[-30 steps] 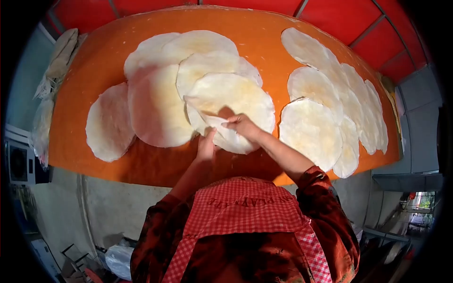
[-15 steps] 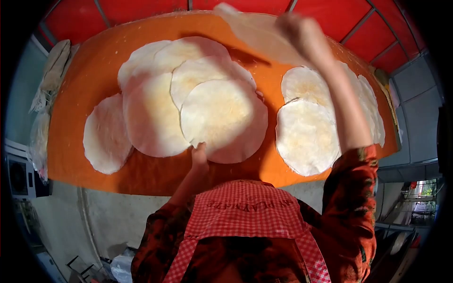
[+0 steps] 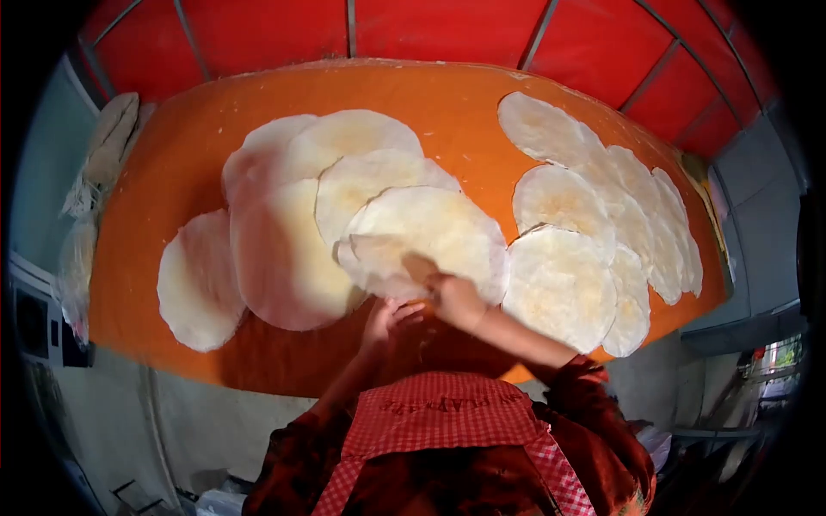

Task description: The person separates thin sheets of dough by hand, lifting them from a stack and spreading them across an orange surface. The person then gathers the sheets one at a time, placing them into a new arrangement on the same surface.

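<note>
Thin, pale round dough sheets overlap on the orange cloth. My right hand (image 3: 456,299) is closed at the near edge of the top sheet (image 3: 439,228) in the middle pile, its fingertips pinched on that edge. The lower left part of this sheet is folded or lifted. Just left of it, my left hand (image 3: 394,320) is open below the sheet's edge, fingers apart, holding nothing. Under and behind the top sheet are other sheets, among them a large one (image 3: 284,249) on the left.
Another overlapping group of sheets (image 3: 559,275) covers the right side of the orange cloth (image 3: 456,95). One sheet (image 3: 200,279) lies at the left. Cloth and plastic bundles (image 3: 77,258) hang by the left edge. A red wall (image 3: 430,33) stands behind.
My right hand has come from the far side back to the middle pile. The sheet it carried now lies at the far right group. My left hand has opened and let go of the top sheet's edge.
</note>
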`<state>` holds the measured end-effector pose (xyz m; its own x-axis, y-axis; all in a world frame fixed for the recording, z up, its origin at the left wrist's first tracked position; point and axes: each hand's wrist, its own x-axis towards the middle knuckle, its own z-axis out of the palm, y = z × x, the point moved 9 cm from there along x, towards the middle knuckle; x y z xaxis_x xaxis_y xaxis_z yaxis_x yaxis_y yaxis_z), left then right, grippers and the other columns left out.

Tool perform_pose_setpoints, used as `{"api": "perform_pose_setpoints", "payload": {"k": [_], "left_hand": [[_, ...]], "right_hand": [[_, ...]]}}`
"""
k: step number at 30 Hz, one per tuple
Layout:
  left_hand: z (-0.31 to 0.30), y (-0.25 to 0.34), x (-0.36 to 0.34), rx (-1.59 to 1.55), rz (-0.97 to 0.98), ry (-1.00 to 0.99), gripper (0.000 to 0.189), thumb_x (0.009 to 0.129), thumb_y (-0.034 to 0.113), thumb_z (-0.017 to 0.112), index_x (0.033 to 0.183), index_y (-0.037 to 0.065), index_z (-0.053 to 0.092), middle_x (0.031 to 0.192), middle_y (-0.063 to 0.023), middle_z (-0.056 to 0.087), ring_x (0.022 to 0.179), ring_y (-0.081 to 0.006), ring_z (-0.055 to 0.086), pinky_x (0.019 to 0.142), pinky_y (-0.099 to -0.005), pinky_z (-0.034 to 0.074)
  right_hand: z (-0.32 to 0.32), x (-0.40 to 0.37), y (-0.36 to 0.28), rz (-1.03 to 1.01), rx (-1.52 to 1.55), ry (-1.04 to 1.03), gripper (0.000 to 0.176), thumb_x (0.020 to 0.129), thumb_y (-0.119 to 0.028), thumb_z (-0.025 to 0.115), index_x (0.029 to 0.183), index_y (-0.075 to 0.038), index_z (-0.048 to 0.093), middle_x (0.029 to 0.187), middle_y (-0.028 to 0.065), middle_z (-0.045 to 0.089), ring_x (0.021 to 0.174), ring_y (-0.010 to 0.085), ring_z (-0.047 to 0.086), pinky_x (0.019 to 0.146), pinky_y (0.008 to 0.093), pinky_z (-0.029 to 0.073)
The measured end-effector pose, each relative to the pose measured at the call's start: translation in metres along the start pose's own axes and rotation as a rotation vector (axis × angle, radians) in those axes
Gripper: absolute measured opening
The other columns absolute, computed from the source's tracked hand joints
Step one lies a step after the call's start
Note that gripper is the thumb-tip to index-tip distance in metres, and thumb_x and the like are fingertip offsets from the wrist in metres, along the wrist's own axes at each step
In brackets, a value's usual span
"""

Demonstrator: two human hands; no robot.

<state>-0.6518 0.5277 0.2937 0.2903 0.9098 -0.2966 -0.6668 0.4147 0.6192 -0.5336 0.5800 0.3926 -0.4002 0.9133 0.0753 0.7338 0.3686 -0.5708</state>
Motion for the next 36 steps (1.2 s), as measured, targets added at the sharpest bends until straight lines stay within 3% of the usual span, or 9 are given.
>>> {"api": "perform_pose_setpoints", "payload": {"k": [4, 8, 12, 17, 19, 23, 28, 30, 36], "left_hand": [[0.001, 0.007, 0.015, 0.896, 0.431, 0.025, 0.025, 0.090, 0.015, 0.062, 0.112, 0.003, 0.057, 0.108, -0.0109, 0.062, 0.097, -0.0205, 0.063, 0.081, -0.0318, 0.051], [0.009, -0.005, 0.004, 1.484, 0.865, -0.005, 0.019, 0.079, 0.007, 0.067, 0.096, 0.004, 0.060, 0.096, -0.0128, 0.062, 0.089, -0.0307, 0.061, 0.078, -0.0391, 0.050], [0.015, -0.007, 0.003, 1.436, 0.821, 0.012, 0.015, 0.076, 0.003, 0.065, 0.090, 0.005, 0.060, 0.096, -0.0141, 0.063, 0.092, -0.0348, 0.059, 0.081, -0.0424, 0.050], [0.034, 0.002, -0.001, 1.418, 0.896, -0.056, 0.009, 0.076, -0.003, 0.059, 0.083, 0.003, 0.059, 0.094, -0.0153, 0.062, 0.090, -0.0336, 0.059, 0.081, -0.0399, 0.049], [0.021, -0.007, 0.007, 1.413, 0.941, -0.103, 0.007, 0.076, -0.003, 0.059, 0.081, 0.002, 0.057, 0.093, -0.0152, 0.061, 0.088, -0.0349, 0.058, 0.078, -0.0416, 0.048], [0.022, -0.012, 0.010, 1.476, 0.859, -0.109, 0.009, 0.075, -0.001, 0.062, 0.081, 0.002, 0.055, 0.093, -0.0158, 0.058, 0.089, -0.0359, 0.056, 0.080, -0.0417, 0.046], [0.035, -0.015, 0.005, 1.505, 0.863, -0.135, 0.011, 0.076, 0.002, 0.063, 0.079, 0.003, 0.053, 0.093, -0.0151, 0.057, 0.090, -0.0353, 0.054, 0.080, -0.0422, 0.045], [0.038, -0.012, 0.003, 1.540, 0.853, -0.129, 0.010, 0.076, 0.003, 0.063, 0.079, 0.003, 0.053, 0.093, -0.0153, 0.057, 0.090, -0.0354, 0.054, 0.081, -0.0422, 0.045], [0.037, -0.011, 0.002, 1.530, 0.834, -0.136, 0.008, 0.075, 0.003, 0.061, 0.079, 0.002, 0.054, 0.093, -0.0156, 0.057, 0.090, -0.0352, 0.054, 0.081, -0.0420, 0.045]], "right_hand": [[-0.156, 0.080, -0.008, 0.390, 0.524, 0.104, 0.016, 0.087, -0.013, 0.059, 0.083, 0.002, 0.065, 0.078, 0.0061, 0.066, 0.070, 0.0166, 0.057, 0.066, 0.0337, 0.047], [-0.270, 0.142, -0.053, -0.209, -0.451, 0.511, 0.022, 0.073, -0.003, 0.058, 0.092, -0.003, 0.069, 0.086, 0.0236, 0.065, 0.078, 0.0395, 0.064, 0.067, 0.0460, 0.051], [-0.226, 0.105, -0.099, -0.427, -0.459, 0.673, 0.026, 0.075, -0.029, 0.071, 0.084, -0.005, 0.066, 0.083, 0.0122, 0.064, 0.078, 0.0328, 0.061, 0.067, 0.0435, 0.050], [-0.085, 0.052, -0.010, -0.309, -0.271, 0.331, 0.061, 0.075, -0.031, 0.073, 0.129, -0.009, 0.053, 0.130, 0.0130, 0.052, 0.116, 0.0317, 0.050, 0.091, 0.0468, 0.043], [-0.067, 0.000, 0.055, -0.134, -0.128, 0.306, 0.064, 0.074, -0.027, 0.075, 0.132, -0.010, 0.052, 0.135, 0.0144, 0.049, 0.121, 0.0344, 0.048, 0.096, 0.0481, 0.041], [-0.158, -0.155, 0.172, 0.311, -0.073, 0.852, 0.005, 0.072, -0.007, 0.062, 0.069, -0.005, 0.058, 0.076, 0.0175, 0.060, 0.076, 0.0367, 0.058, 0.068, 0.0474, 0.047], [-0.199, -0.367, 0.269, 1.010, -0.746, 1.224, 0.027, 0.079, -0.023, 0.067, 0.092, 0.000, 0.064, 0.089, 0.0194, 0.066, 0.086, 0.0388, 0.062, 0.080, 0.0450, 0.049], [-0.153, -0.416, 0.337, 1.430, -0.094, 1.072, 0.040, 0.077, -0.026, 0.071, 0.102, 0.003, 0.062, 0.096, 0.0198, 0.068, 0.094, 0.0360, 0.064, 0.084, 0.0419, 0.050], [-0.116, -0.409, 0.363, 1.401, 0.155, 0.970, 0.033, 0.075, -0.019, 0.070, 0.097, 0.004, 0.063, 0.088, 0.0186, 0.069, 0.079, 0.0308, 0.067, 0.070, 0.0383, 0.053]]}}
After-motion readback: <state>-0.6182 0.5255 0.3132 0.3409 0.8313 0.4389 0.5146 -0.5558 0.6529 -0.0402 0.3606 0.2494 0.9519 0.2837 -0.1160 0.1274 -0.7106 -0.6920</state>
